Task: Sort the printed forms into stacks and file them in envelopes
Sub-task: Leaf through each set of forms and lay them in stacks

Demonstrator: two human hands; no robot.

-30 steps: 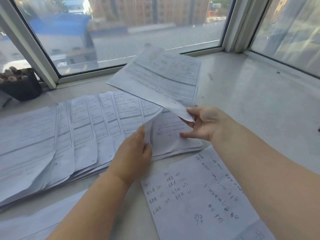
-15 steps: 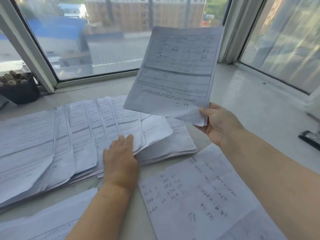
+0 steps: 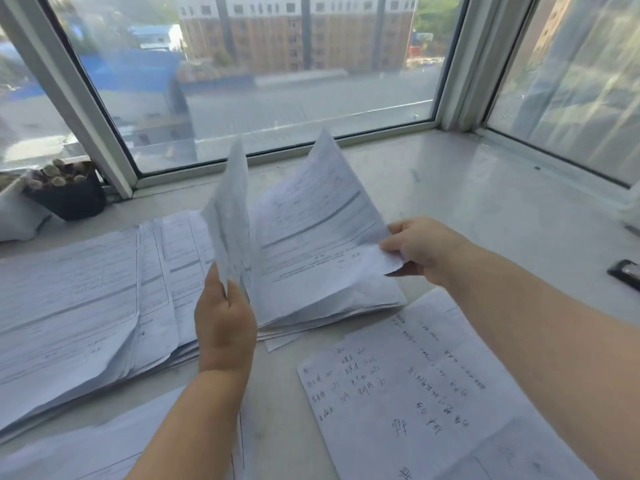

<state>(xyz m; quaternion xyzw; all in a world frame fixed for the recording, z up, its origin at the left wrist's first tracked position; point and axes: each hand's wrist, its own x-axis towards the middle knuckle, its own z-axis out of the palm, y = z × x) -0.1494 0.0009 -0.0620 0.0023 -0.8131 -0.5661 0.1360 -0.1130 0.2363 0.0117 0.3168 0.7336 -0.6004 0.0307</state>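
A fanned spread of printed forms (image 3: 86, 299) lies across the left of the pale sill. My left hand (image 3: 225, 320) pinches the lower edge of one form (image 3: 230, 209) and holds it upright, edge-on to me. My right hand (image 3: 420, 247) grips the lower right corner of another printed form (image 3: 311, 223), tilted low over the right end of the spread. A sheet with handwritten notes (image 3: 415, 393) lies flat below my right forearm.
A dark pot with a small cactus (image 3: 67, 192) stands at the back left by the window frame. A black object (image 3: 625, 273) sits at the right edge. More paper (image 3: 86, 448) lies at the bottom left. Window glass closes off the back and right.
My right hand has lowered its form from high in front of the window toward the pile. My left hand, flat on the spread before, has lifted one sheet upright.
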